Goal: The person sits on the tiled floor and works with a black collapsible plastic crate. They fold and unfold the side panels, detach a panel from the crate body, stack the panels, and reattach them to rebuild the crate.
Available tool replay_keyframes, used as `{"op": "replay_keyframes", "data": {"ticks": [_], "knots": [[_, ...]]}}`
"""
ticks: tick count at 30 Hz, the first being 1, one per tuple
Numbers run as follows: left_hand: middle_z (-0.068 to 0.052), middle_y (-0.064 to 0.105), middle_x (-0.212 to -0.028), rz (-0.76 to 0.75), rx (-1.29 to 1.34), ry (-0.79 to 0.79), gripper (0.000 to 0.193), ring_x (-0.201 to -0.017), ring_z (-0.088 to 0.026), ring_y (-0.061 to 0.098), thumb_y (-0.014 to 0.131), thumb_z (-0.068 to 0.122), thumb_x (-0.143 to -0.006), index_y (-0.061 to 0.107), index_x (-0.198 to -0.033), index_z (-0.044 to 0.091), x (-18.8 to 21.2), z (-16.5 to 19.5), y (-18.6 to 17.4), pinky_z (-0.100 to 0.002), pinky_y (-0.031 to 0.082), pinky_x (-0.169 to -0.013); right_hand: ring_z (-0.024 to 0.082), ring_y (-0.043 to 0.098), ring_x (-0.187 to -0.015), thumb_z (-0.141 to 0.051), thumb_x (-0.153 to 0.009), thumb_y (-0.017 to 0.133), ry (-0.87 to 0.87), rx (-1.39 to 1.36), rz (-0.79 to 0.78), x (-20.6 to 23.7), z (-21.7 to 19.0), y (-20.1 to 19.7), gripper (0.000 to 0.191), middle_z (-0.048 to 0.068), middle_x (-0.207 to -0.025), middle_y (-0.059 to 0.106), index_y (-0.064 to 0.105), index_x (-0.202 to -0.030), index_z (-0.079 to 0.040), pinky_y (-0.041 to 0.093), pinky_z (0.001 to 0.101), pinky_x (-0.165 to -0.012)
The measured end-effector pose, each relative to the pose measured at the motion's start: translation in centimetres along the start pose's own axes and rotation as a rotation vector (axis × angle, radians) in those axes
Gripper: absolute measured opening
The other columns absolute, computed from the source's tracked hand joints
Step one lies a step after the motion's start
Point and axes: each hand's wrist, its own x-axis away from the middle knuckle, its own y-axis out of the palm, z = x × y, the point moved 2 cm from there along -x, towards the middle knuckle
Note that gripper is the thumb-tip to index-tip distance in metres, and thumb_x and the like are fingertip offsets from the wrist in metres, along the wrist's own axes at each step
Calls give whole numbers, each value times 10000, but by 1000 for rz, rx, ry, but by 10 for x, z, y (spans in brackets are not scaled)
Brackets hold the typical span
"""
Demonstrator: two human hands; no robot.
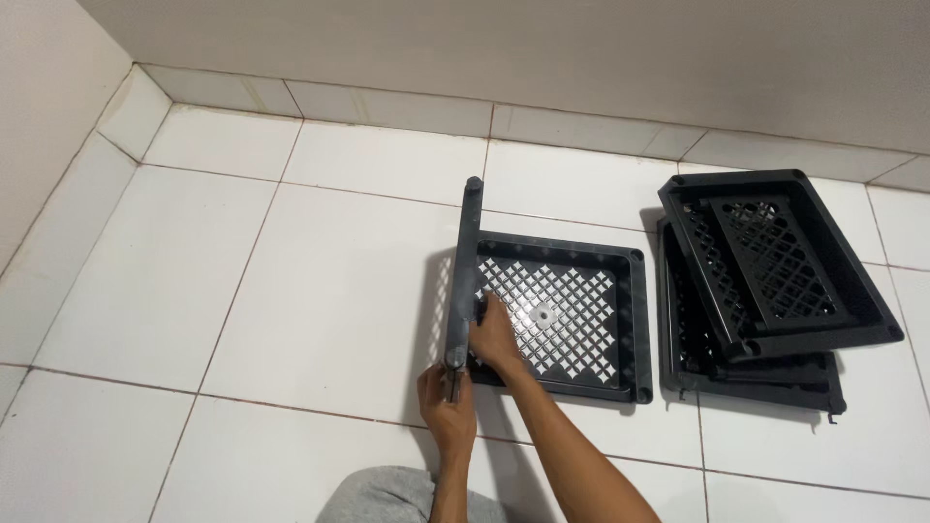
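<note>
Holding a black perforated plastic side panel [464, 276] upright on its long edge, along the left rim of a black square lattice-bottomed plastic tray [562, 315] lying flat on the white tiled floor [291, 291]. Left hand [448, 412] gripping the panel's near end, fingers [460, 395] closed round its bottom corner. Right hand [494, 334] pressing against the panel's inner face just above the tray's left edge, fingers curled onto it, not wrapped round.

Doing this step well, by judgement: keeping the panel square to the tray, lining the near corner peg over the tray's corner socket before pushing, pressing down evenly at both ends rather than levering from one, steadying the middle with the right hand against bowing. Risking a bent lug or a panel seated crooked if forced at a tilt.

Counting what shows: one flat tray under the hands; one upright panel in the hands; one loose stack of further black lattice plastic parts [775, 281] to the right, near the tray but apart from it, showing at least two tray-like pieces lying skewed on each other with a narrower panel resting inside the top one, exact number hidden by the overlap. Grey trouser knee [387, 494] showing at the bottom edge.
</note>
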Motion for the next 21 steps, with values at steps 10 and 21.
{"op": "replay_keyframes", "data": {"ticks": [10,21], "knots": [[-148,724,-1147,-9,-25,2,331,-1066,-281,718,679,55,-915,658,-1236,-22,0,-9,4,-396,576,-881,297,709,-1053,-152,-911,706,-149,-141,-114,64,11,2,609,233,-1167,724,506,-1466,1,539,423,-949],[-211,522,-1278,-72,-39,78,504,-1178,-318,600,693,93,-902,520,-1353,-51,12,-16,4,-395,544,-962,226,734,-966,-221,-930,695,-32,-177,-237,79,-7,-38,573,144,-1109,749,510,-1445,-53,585,373,-846]]}}
